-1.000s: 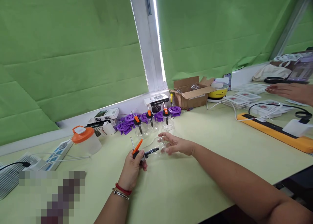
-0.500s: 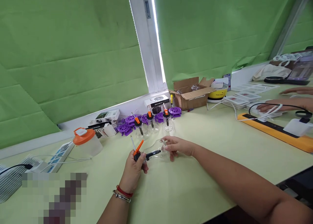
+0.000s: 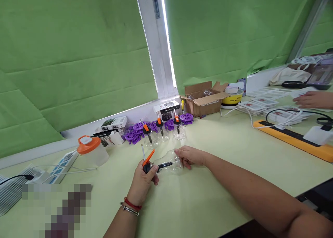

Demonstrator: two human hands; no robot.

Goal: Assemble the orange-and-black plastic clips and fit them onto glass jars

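My left hand (image 3: 146, 175) grips a black pump head (image 3: 147, 166) with an orange lever (image 3: 148, 157) and a thin metal spout pointing up. Its black stem lies inside a clear bottle (image 3: 170, 160), which is held on its side just above the table. My right hand (image 3: 189, 156) is closed around the wide base end of that bottle. Whether the head is seated on the bottle neck is hidden by my left fingers. Behind my hands stand three similar clear bottles (image 3: 179, 135) with black and orange heads, upright.
Purple plastic parts (image 3: 132, 137), black-and-white boxes (image 3: 166, 108) and an open cardboard box (image 3: 205, 106) line the back. An orange-lidded jug (image 3: 95, 153) and a power strip (image 3: 63, 167) are left. Right are an orange power strip (image 3: 291, 137) and a co-worker's hand (image 3: 313, 100).
My right hand's fingers have closed more around the bottle's base, and the bottle lies straighter along the stem. The co-worker's hand has lifted with a white flat piece; their other hand has left view.
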